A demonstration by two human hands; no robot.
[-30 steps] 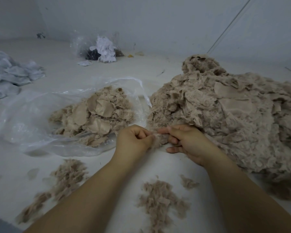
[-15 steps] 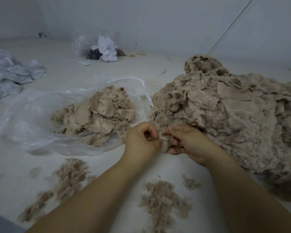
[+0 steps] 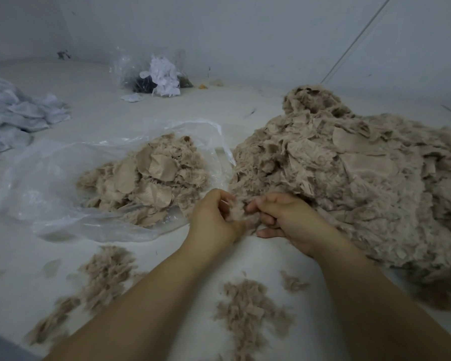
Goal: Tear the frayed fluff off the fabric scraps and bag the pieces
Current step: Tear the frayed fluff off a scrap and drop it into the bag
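Observation:
A small beige fabric scrap (image 3: 238, 213) with fluffy edges sits between my two hands at the centre. My left hand (image 3: 214, 220) grips its left side with curled fingers. My right hand (image 3: 287, 220) pinches its right side. A big heap of beige fluffy scraps (image 3: 354, 183) lies to the right, touching my right hand. To the left lies an open clear plastic bag (image 3: 47, 183) holding a mound of beige pieces (image 3: 146, 178). Torn fluff lies in loose clumps (image 3: 248, 311) on the white surface below my hands.
More fluff is strewn at lower left (image 3: 104, 277). A pile of white cloth (image 3: 13, 115) lies at far left. A second clear bag with white and dark scraps (image 3: 156, 74) stands by the back wall. The surface is white.
My hands have shifted a little to the right and closer together on the scrap. My left hand's fingers have curled tighter round it.

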